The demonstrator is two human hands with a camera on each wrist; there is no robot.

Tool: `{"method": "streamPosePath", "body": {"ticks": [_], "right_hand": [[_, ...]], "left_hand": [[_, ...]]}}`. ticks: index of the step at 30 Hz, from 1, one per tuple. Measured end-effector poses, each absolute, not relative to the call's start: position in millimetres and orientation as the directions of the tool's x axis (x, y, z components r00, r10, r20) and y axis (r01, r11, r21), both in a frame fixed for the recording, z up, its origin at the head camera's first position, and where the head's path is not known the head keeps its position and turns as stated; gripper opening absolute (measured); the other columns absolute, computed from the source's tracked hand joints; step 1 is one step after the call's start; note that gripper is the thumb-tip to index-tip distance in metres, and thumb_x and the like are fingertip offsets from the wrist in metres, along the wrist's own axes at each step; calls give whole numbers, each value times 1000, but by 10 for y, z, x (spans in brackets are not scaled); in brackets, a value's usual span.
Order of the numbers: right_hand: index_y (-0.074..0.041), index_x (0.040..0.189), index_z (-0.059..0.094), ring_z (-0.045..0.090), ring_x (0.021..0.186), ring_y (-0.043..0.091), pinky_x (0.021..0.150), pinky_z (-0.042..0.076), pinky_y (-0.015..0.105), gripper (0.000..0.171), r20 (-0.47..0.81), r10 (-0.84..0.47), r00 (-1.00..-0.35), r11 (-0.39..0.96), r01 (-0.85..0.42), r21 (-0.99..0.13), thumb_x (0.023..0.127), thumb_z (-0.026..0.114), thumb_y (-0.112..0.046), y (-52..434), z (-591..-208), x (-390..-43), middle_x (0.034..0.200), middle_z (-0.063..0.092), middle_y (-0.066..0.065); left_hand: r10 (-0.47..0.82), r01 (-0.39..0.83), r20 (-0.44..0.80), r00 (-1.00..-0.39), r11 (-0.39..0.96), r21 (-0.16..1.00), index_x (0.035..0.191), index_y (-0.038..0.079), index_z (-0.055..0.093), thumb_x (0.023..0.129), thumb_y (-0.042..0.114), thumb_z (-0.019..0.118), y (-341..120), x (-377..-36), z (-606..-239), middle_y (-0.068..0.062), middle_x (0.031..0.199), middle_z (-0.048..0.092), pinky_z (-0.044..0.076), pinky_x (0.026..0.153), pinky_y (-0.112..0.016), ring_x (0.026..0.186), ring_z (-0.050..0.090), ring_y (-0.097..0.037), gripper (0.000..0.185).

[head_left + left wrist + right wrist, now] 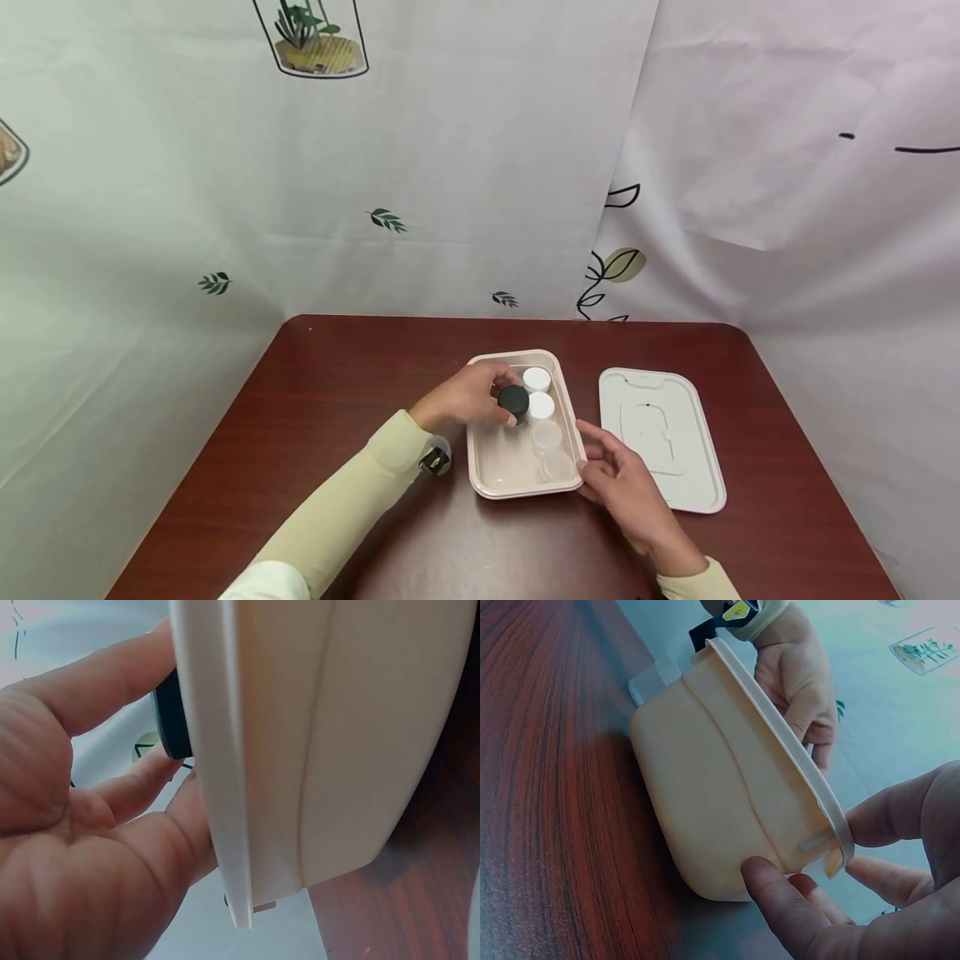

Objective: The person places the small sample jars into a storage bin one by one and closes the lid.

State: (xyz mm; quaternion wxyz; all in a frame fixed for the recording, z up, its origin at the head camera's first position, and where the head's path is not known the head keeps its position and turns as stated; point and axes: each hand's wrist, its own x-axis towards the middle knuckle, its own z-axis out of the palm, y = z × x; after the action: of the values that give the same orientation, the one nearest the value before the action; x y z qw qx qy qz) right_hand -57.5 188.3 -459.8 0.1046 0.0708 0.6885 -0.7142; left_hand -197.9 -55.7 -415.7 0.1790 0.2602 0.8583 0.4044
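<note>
The left hand [465, 398] grips a round black-lidded jar [513, 402] over the smooth beige tray [480, 467] (rounded corners), right hand [618, 483] steadying it, fingers relaxed.

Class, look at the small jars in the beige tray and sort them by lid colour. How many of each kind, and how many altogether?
Black-lidded jar: 1, held by the left hand
White-lidded jars: 2
Clear jars, no coloured lid: 2
Total in the tray: 5

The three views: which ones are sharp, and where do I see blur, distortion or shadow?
Head view: evenly lit and sharp, wide-angle bending at the edges, soft shadow beside the beige tray on the table. Left wrist view: the left hand and tray wall fill the picture, soft and close. Right wrist view: bluish cast, right hand blurred, wood grain clear.
</note>
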Motion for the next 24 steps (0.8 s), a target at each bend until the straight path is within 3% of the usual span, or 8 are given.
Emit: {"method": "streamPosePath", "body": {"ticks": [5, 13, 24], "right_hand": [[-12, 158, 47, 70, 109, 26, 85, 63, 32, 60, -245, -50, -968, -21, 246, -969, 100, 57, 4, 1880, -4588, -576, 129, 61, 27], [-13, 157, 47, 70, 110, 27, 85, 63, 32, 60, -245, -47, -968, -17, 246, -969, 100, 57, 5, 1877, -4582, -572, 129, 61, 27], [-12, 157, 48, 70, 106, 24, 84, 64, 33, 60, -240, -45, -970, -15, 240, -971, 100, 57, 5, 1866, -4588, -562, 127, 62, 27]], "left_hand": [[586, 302, -116, -802, 565, 768, 116, 3, 71, 71, 0, 93, -539, -1963, -4135, -6, 101, 75, 53, 91, -27, 92, 65, -12, 49], [585, 388, -80, -807, 627, 676, 113, 2, 71, 69, 2, 95, -507, -1932, -4138, -10, 101, 76, 52, 89, -26, 91, 65, -14, 51], [571, 495, -38, -820, 740, 455, 108, 6, 70, 67, 11, 99, -397, -1817, -4209, -8, 107, 75, 53, 95, -37, 102, 65, -24, 51]]}}
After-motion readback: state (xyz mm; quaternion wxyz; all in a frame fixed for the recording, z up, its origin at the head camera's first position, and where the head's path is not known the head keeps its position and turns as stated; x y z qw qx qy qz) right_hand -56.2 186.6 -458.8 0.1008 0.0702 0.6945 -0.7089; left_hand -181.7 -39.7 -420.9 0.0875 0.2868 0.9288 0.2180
